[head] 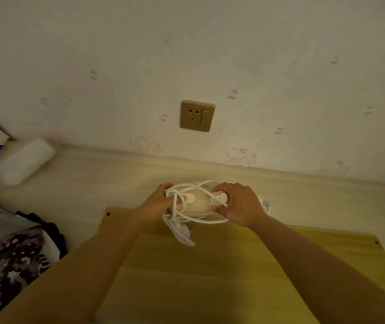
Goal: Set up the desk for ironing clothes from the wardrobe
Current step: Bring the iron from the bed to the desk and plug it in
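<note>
Iron (196,202) in both hands (157,202) (240,204), cord-wrapped (200,220), at board's (233,265) far edge.

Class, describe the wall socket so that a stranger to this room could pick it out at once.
Start at the pale patterned wall behind the desk. Just above the two hands holding the corded iron sits the wall socket. It is the only gold-brown square plate on the wall, with plug holes on its left and a switch on its right.

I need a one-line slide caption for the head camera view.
Both hands, left hand and right hand, hold a cord-wrapped iron below the wall socket.
</note>
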